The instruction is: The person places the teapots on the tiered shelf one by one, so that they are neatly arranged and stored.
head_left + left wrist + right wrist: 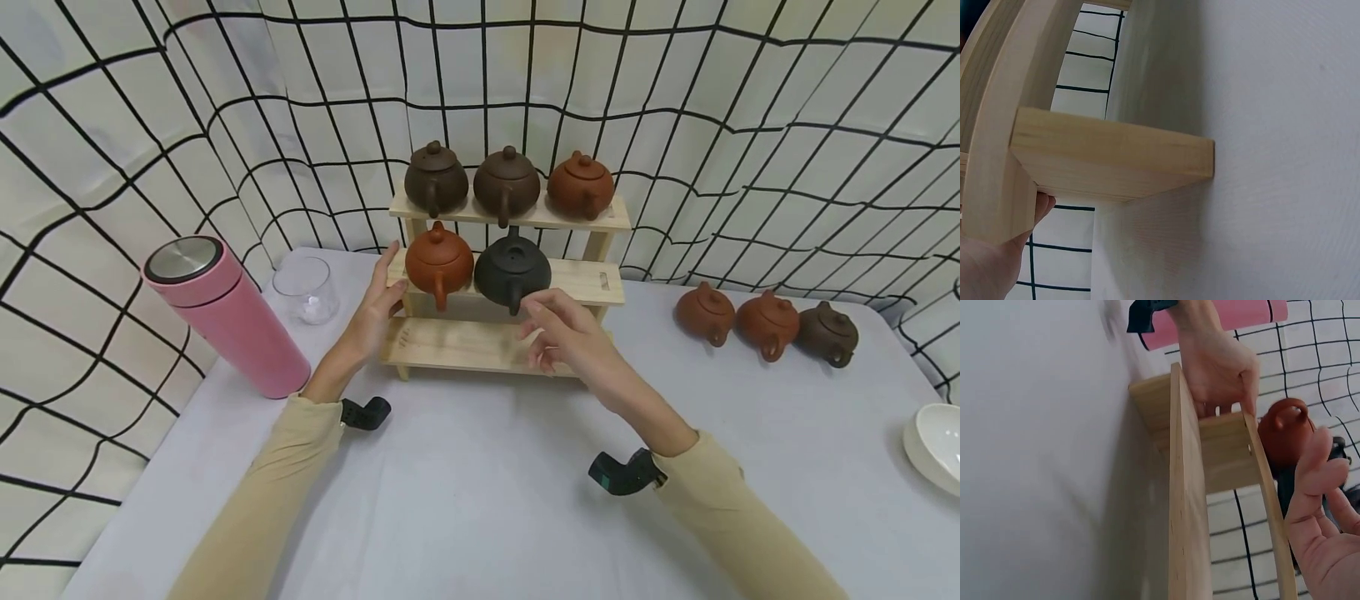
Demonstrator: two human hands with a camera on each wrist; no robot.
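My left hand point(367, 317) grips the left end of a three-tier wooden rack point(457, 346), thumb at the middle shelf's front edge. Its fingers show partly behind the wood in the right wrist view. On that shelf sit an orange-red teapot point(431, 260) and, right of it, a black teapot point(513, 271). My right hand point(573, 333) is in front of the black teapot, fingers loosely bent, fingertips right at its spout. Nothing shows between finger and thumb. Two dark brown teapots point(435, 177) and a reddish-brown teapot point(581, 185) stand on the top shelf.
A pink thermos point(232, 317) and a clear glass cup point(307, 292) stand on the left. Two reddish teapots point(767, 321) and a dark brown teapot point(825, 332) sit on the right of the table, a white bowl point(937, 446) at the right edge. Black grid netting encloses the back.
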